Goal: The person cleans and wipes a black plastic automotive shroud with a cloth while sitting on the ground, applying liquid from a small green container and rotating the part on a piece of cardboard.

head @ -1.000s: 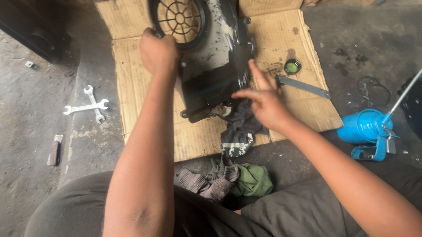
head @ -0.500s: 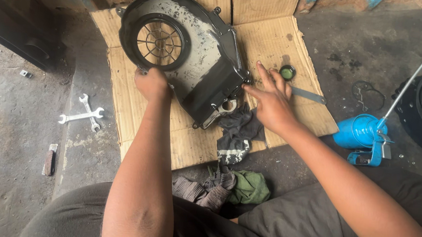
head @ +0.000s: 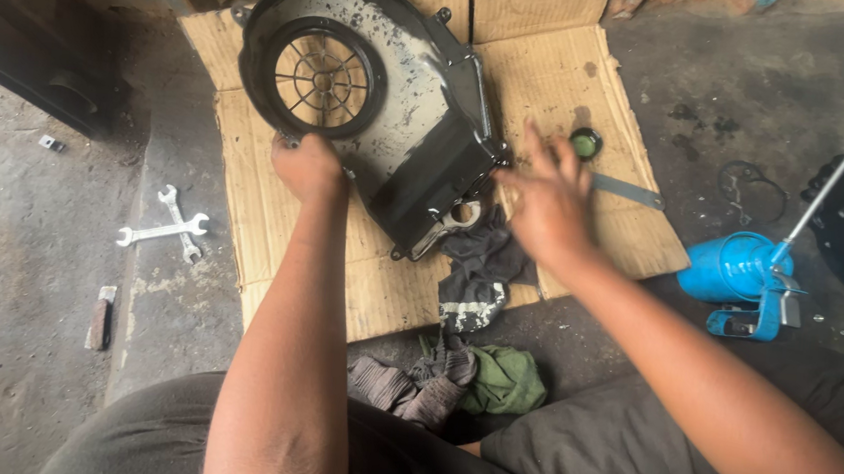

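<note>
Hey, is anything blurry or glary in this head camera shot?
Head view: the right hand is motion-blurred, the left hand on the black fan cover is sharp; light is soft and even, no harsh glare; the straight cardboard edges bow slightly.

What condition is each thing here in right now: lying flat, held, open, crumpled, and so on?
Fan cover: lying on the cardboard, grille side up, grimy.
Left hand: closed on the cover's near edge.
Right hand: fingers spread, blurred, empty, beside the cover.
Cardboard: flattened, stained.
Dark rag: crumpled.
Green cloth: bunched up.
Two spanners: crossed on the floor.
Blue oil can: lying on its side.
</note>
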